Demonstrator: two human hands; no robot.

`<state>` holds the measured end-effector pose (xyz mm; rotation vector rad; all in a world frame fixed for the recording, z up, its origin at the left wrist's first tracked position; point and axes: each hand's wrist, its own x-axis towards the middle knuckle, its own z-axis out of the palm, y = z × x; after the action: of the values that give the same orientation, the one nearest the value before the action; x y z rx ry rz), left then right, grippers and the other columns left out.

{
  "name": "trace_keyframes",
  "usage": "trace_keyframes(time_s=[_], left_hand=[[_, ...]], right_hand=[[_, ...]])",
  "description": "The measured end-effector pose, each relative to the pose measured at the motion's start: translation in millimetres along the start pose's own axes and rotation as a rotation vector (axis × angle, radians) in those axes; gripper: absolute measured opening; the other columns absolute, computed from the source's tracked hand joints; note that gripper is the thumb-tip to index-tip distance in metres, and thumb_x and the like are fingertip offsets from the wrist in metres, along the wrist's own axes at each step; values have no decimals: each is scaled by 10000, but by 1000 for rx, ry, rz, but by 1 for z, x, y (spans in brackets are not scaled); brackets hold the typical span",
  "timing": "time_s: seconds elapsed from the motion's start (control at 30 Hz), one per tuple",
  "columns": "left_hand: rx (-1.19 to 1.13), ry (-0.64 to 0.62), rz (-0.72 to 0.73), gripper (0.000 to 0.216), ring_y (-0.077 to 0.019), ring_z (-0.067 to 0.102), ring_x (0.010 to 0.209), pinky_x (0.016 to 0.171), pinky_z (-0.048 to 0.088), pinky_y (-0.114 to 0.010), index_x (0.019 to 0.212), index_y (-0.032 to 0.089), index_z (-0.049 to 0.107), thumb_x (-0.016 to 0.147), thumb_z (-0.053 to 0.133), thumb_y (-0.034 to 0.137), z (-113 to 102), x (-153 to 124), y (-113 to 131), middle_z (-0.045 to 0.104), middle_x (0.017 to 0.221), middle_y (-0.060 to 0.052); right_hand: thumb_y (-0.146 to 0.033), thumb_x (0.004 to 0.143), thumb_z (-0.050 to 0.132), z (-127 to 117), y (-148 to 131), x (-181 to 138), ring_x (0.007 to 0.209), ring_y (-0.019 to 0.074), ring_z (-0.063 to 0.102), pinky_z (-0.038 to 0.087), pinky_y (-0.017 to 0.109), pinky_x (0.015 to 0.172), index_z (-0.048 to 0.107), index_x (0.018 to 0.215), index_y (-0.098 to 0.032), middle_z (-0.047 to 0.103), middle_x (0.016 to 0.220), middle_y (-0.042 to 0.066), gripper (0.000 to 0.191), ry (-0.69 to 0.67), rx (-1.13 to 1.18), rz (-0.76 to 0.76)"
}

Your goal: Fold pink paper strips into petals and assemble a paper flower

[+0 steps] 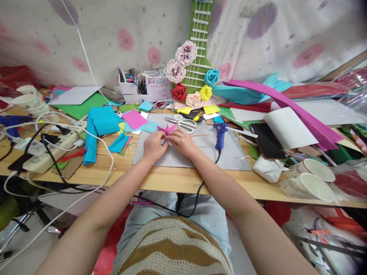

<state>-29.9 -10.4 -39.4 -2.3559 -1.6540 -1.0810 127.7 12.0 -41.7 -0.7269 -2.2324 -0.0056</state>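
A pink folded-paper piece with pointed tips (pixel 167 129) stands up between my hands, over the grey cutting mat (pixel 229 157). My left hand (pixel 155 146) pinches it from the left, with thumb and fingers closed. From the other side my right hand (pixel 181 143) has its fingers bent onto the same paper, so the lower part is hidden. Just behind my hands lie scissors (pixel 187 126) with pale handles. A thin wooden stick (pixel 200 135) lies to the right of my right hand. Farther right, a blue glue gun (pixel 220 136) rests on the mat.
Blue crepe paper (pixel 104 120) and a pink paper square (pixel 134 119) lie to the left, near a power strip (pixel 54 149) with tangled cables. To the right are a phone (pixel 267 141) and paper cups (pixel 308 187). Paper flowers (pixel 179 92) and a pen box (pixel 157 87) stand behind.
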Motion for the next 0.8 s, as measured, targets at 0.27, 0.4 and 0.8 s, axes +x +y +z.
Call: trace_keyframes(time_s=[0.27, 0.4, 0.8], left_hand=[[24, 8, 19, 107, -187, 589, 810, 732, 424, -294, 824, 208, 550, 726, 522, 175, -3, 0, -1, 646, 826, -33], [7, -1, 40, 109, -187, 589, 834, 760, 423, -297, 827, 209, 571, 739, 514, 175, -8, 1, -1, 659, 850, -31], [-2, 16, 89, 114, -181, 593, 855, 778, 420, -301, 820, 213, 607, 805, 497, 240, -12, 4, -4, 677, 858, -29]], right_hand=[[-181, 878, 463, -2, 1, 0, 869, 188, 520, 459, 363, 795, 675, 935, -194, 671, 924, 77, 220, -7, 23, 40], [-171, 881, 451, -3, 1, 0, 890, 188, 520, 452, 363, 806, 672, 958, -201, 667, 934, 80, 236, -16, 31, 55], [-243, 873, 488, 3, 0, 2, 895, 192, 531, 452, 381, 812, 671, 950, -200, 666, 927, 85, 203, 32, 47, 93]])
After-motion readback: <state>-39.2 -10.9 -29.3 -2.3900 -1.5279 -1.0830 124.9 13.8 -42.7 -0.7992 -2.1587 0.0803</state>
